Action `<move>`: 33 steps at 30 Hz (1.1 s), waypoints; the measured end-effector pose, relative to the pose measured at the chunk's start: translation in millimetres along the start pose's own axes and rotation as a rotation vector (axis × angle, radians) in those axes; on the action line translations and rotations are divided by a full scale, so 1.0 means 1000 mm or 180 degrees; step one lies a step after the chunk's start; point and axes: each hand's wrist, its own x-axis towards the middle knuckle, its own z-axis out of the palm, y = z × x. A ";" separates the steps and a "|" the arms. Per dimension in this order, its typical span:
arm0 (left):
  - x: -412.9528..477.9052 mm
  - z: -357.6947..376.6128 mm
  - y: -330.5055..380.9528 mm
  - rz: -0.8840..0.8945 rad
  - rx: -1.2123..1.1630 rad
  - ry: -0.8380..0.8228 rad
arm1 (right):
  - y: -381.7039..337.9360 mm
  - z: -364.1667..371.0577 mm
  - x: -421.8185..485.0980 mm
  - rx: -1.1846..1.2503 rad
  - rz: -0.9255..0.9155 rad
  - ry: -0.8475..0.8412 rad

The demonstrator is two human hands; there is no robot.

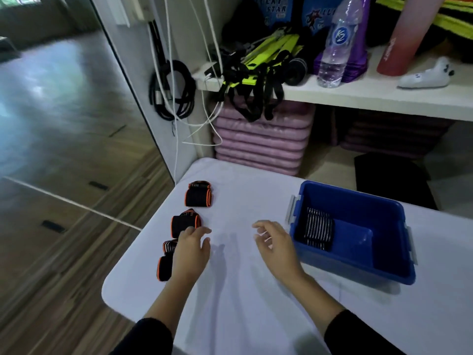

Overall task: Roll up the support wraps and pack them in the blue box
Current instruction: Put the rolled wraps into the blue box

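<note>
Three wraps on the table: black support wraps with orange edging lie in a column along the left side of the white table [243, 303], each already folded or rolled into a short bundle.
Far wrap [199, 194]: lies alone, apart from both hands.
Middle wrap [184, 222]: sits just nearer than the far one, its near edge under the left fingertips.
Near wrap [165, 262]: partly covered by the left hand, with only its left part showing.
Left hand [190, 248]: reaches over the near wrap, fingers relaxed and nearly straight, gripping nothing; whether it actually touches a wrap cannot be told.
Right hand [275, 242]: hangs above the middle of the table, just left of the box, fingers loosely spread and empty.
Blue box [345, 267]: an open plastic tub on the right side of the table, with grey clips on its ends.
Packed wrap [318, 229]: one black roll with white stripes lies inside the box against its left wall.
Sleeves: both forearms end in dark cuffs at the near edge of the view.
Shelf [358, 96]: beyond the table, holding a water bottle [335, 44] and a tangle of black and yellow straps [256, 70].
Under the shelf: a stack of pink mats [261, 139].
Left of the shelf: coiled black cables [171, 90] hang on the wall.
</note>
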 end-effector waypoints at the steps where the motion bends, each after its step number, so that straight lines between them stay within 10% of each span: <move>1: -0.002 -0.007 -0.016 -0.0161 0.0032 0.0057 | -0.001 0.020 -0.001 -0.0009 0.0077 -0.0242; 9: -0.012 -0.032 -0.106 -0.0806 -0.0321 -0.0137 | -0.009 0.149 -0.005 -0.0048 0.0838 -0.1710; 17: -0.009 -0.019 -0.149 -0.0554 -0.0622 -0.1133 | -0.011 0.203 0.005 -0.0144 0.0689 -0.1396; 33: 0.011 -0.019 -0.117 0.0906 -0.0044 -0.1100 | -0.007 0.147 -0.004 0.0127 0.0975 -0.0630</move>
